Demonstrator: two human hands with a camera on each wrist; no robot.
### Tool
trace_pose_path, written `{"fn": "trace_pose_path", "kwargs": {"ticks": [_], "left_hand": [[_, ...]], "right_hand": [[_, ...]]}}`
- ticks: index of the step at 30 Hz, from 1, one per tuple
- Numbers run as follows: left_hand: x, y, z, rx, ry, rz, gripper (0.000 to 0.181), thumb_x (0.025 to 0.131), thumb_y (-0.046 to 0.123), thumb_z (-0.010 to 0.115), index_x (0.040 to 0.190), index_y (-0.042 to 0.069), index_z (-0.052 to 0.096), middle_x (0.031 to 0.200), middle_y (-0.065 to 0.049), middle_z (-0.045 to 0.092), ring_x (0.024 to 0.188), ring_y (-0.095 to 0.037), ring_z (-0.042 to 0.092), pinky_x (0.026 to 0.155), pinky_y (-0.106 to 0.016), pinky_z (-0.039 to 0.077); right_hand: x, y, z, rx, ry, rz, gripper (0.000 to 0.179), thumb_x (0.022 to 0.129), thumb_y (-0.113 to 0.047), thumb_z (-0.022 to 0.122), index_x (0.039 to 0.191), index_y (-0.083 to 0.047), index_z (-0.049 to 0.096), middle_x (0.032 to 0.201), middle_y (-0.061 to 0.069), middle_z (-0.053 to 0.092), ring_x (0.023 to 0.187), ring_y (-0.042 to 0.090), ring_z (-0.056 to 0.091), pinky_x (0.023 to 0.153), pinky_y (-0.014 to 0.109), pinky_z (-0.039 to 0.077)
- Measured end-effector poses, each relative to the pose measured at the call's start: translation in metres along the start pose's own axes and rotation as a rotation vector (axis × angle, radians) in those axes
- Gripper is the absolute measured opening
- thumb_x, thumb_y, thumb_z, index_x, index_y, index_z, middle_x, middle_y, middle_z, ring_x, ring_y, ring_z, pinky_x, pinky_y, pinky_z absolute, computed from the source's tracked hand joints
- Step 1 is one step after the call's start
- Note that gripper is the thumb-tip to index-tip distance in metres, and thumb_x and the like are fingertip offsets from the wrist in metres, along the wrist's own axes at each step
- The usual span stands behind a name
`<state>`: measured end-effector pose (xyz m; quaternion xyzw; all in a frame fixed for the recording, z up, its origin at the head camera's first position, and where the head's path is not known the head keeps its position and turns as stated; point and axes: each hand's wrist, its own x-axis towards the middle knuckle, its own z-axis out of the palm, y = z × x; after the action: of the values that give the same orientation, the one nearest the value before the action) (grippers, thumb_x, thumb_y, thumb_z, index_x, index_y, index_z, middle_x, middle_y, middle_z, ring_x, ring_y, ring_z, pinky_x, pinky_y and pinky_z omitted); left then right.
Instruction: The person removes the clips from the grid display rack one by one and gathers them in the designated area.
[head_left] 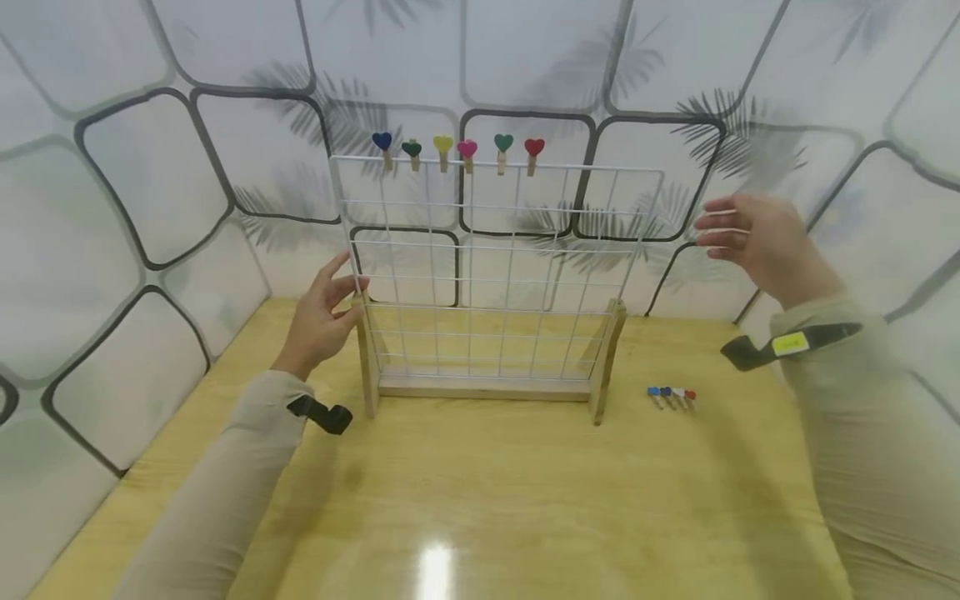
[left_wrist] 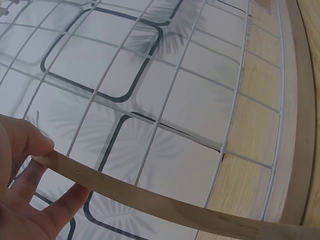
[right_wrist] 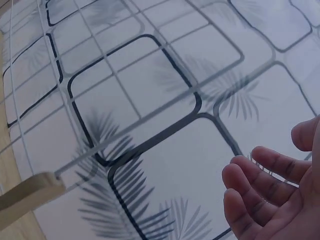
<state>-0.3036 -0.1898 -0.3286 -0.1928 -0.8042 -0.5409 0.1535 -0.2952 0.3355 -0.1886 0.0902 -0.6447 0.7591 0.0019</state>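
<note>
A white wire grid rack (head_left: pixel 570 167) stands upright in a wooden base (head_left: pixel 480 387) with a post on each side. My left hand (head_left: pixel 318 321) holds the top of the left wooden post (head_left: pixel 367 358). In the left wrist view, thumb and fingers (left_wrist: pixel 67 205) pinch that post from either side. Several heart-topped clothespins, among them a red one (head_left: pixel 534 154) and a blue one (head_left: pixel 382 148), are clipped along the rack's top wire. Out to the right of the rack, my right hand (head_left: pixel 768 242) hovers in the air with loosely bent fingers (right_wrist: pixel 260 197), holding nothing.
Several more small heart clothespins (head_left: pixel 671 396) lie in a row on the wooden table (head_left: pixel 480 483), right of the base. Patterned fabric walls (head_left: pixel 112 333) with dark outlines and leaf prints enclose the table at the back and sides.
</note>
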Motion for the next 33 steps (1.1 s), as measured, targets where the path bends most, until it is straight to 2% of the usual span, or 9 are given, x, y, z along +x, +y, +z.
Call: {"fn": "trace_pose_path", "kwargs": {"ticks": [2, 4, 10, 19, 26, 33], "left_hand": [[-0.002, 0.009, 0.000, 0.012, -0.005, -0.003, 0.074, 0.092, -0.009, 0.052, 0.155, 0.007, 0.017, 0.134, -0.027, 0.051, 0.133, -0.038, 0.040, 0.101, -0.058, 0.038], [-0.001, 0.010, 0.000, 0.009, -0.007, -0.003, 0.074, 0.092, -0.009, 0.051, 0.155, 0.007, 0.017, 0.135, -0.027, 0.050, 0.134, -0.038, 0.039, 0.101, -0.059, 0.037], [0.003, -0.007, -0.002, 0.005, -0.012, 0.004, 0.077, 0.093, -0.004, 0.054, 0.157, 0.018, 0.016, 0.137, -0.021, 0.051, 0.136, -0.032, 0.039, 0.102, -0.058, 0.037], [0.002, -0.011, -0.001, -0.028, -0.019, 0.016, 0.076, 0.093, -0.005, 0.054, 0.157, 0.015, 0.016, 0.137, -0.021, 0.051, 0.136, -0.031, 0.038, 0.103, -0.054, 0.037], [0.001, -0.011, -0.001, -0.037, -0.026, 0.011, 0.078, 0.093, -0.005, 0.054, 0.157, 0.017, 0.014, 0.138, -0.022, 0.050, 0.136, -0.032, 0.037, 0.103, -0.055, 0.037], [0.001, -0.011, -0.001, -0.031, -0.025, 0.002, 0.078, 0.094, -0.004, 0.055, 0.157, 0.016, 0.015, 0.139, -0.021, 0.050, 0.137, -0.030, 0.037, 0.104, -0.054, 0.036]], "right_hand": [[0.004, -0.009, 0.011, 0.032, 0.002, -0.016, 0.032, 0.104, -0.024, 0.042, 0.101, 0.000, 0.064, 0.090, 0.012, 0.069, 0.076, 0.024, 0.068, 0.065, 0.030, 0.055], [0.006, -0.018, 0.022, 0.047, -0.010, -0.040, 0.031, 0.103, -0.024, 0.046, 0.104, 0.002, 0.062, 0.091, 0.014, 0.068, 0.076, 0.026, 0.067, 0.065, 0.031, 0.055], [0.008, -0.038, 0.059, 0.012, -0.028, -0.112, 0.028, 0.101, -0.022, 0.051, 0.106, 0.004, 0.060, 0.093, 0.015, 0.065, 0.075, 0.025, 0.065, 0.063, 0.029, 0.054], [0.013, -0.040, 0.108, -0.181, -0.010, -0.211, 0.018, 0.098, -0.015, 0.057, 0.101, 0.000, 0.067, 0.094, 0.011, 0.068, 0.068, 0.020, 0.067, 0.060, 0.024, 0.055], [0.022, -0.030, 0.141, -0.481, 0.007, -0.261, 0.026, 0.098, -0.018, 0.058, 0.117, -0.001, 0.063, 0.107, 0.009, 0.065, 0.077, 0.017, 0.067, 0.066, 0.022, 0.054], [0.032, -0.024, 0.174, -0.542, -0.043, -0.228, 0.034, 0.099, -0.022, 0.057, 0.128, -0.003, 0.058, 0.129, 0.014, 0.058, 0.086, 0.022, 0.067, 0.071, 0.025, 0.055]]}}
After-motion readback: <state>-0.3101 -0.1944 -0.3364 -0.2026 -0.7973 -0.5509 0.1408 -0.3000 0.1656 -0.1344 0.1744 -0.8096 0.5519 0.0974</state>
